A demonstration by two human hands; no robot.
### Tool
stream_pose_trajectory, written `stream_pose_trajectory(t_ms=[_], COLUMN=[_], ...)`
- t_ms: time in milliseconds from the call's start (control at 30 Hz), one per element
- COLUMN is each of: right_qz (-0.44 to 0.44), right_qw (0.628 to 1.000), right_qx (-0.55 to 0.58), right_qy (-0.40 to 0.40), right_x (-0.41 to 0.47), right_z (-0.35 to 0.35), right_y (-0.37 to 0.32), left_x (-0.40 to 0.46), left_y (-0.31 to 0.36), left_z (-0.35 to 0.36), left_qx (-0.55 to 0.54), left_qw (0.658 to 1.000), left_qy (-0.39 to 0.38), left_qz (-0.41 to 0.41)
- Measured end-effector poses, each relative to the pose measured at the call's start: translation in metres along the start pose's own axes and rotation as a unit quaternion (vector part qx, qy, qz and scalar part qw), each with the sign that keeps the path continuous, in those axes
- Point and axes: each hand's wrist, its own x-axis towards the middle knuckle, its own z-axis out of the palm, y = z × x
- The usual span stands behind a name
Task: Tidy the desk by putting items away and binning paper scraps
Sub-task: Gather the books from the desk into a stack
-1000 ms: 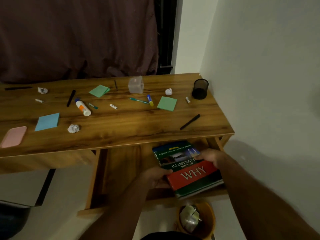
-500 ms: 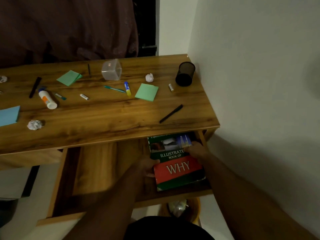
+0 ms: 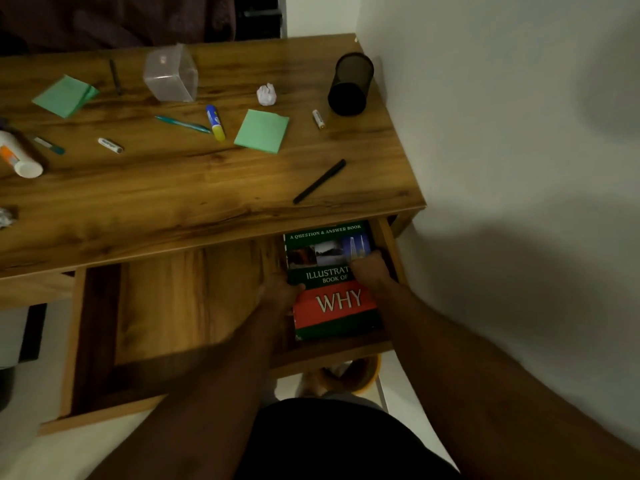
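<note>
A green and red book (image 3: 329, 299) titled "WHY" lies flat at the right end of the open wooden drawer (image 3: 194, 306). My left hand (image 3: 280, 294) grips its left edge and my right hand (image 3: 369, 270) presses on its cover near the right side. On the desk top (image 3: 207, 188) lie a black pen (image 3: 319, 181), green sticky pads (image 3: 262, 130) (image 3: 65, 95), a crumpled paper ball (image 3: 266, 94), a teal pen (image 3: 182, 123), a blue and yellow marker (image 3: 215, 122) and small white sticks (image 3: 318, 119) (image 3: 110, 145).
A black mesh pen cup (image 3: 349, 84) stands at the desk's far right corner beside the wall. A clear plastic box (image 3: 171, 74) sits at the back. A white glue bottle (image 3: 19, 157) lies at the left edge. An orange bin (image 3: 356, 375) stands under the drawer.
The book has gone from tilted above the drawer down to flat inside its right end. Both hands moved forward with it, and my view has dropped closer to the drawer.
</note>
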Motion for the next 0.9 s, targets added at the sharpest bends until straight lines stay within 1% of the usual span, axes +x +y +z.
stream_pose_trajectory(t_ms=[67,200,267,400,467,567,667,800,900], right_qz=[0.018,-0.003,-0.032,-0.083,-0.101,-0.134,-0.138,-0.107,-0.102], right_qw=[0.996,0.998,0.994,0.984,0.973,0.949,0.938,0.949,0.946], right_qx=[0.089,-0.002,-0.052,-0.129,-0.186,-0.263,-0.301,-0.29,-0.305], right_qy=[0.013,0.057,0.088,0.088,0.09,0.114,0.098,0.062,0.049], right_x=[-0.003,-0.016,-0.023,-0.032,-0.037,-0.046,-0.049,-0.048,-0.047], right_z=[0.003,0.006,0.006,0.006,0.009,0.018,0.02,0.013,0.009], right_y=[-0.001,-0.002,-0.002,0.01,0.016,0.02,0.024,0.028,0.031], left_x=[0.003,0.0,0.002,0.006,0.004,-0.003,-0.007,-0.004,-0.004], left_y=[-0.004,-0.006,-0.009,-0.014,-0.014,-0.011,-0.007,-0.004,0.0], left_z=[0.0,0.002,0.006,0.014,0.015,0.016,0.019,0.021,0.022], left_qx=[0.035,0.015,0.018,0.044,0.053,0.074,0.116,0.158,0.185], left_qw=[0.999,1.0,1.0,0.998,0.997,0.994,0.988,0.982,0.977], left_qy=[0.022,0.014,0.014,0.038,0.044,0.055,0.064,0.062,0.077], left_qz=[0.014,0.003,0.007,0.03,0.044,0.056,0.077,0.082,0.08])
